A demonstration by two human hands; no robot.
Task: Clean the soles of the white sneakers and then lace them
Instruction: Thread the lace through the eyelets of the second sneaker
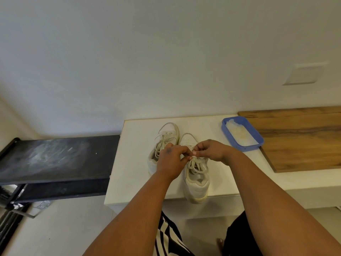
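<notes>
White sneakers stood side by side on the white tabletop (132, 182), toes toward the wall. The right sneaker (196, 180) sat nearer, its heel just over the table's front edge; the left sneaker (164, 143) lay beside it, farther back, laces loose. Both hands met above the right sneaker's tongue: the left hand (170, 161) and right hand (210, 150) each pinched its lace (196, 164) between curled fingertips. A blue plastic tray (256, 140) holding something pale rested to the right, overlapping a wooden board (302, 141).
</notes>
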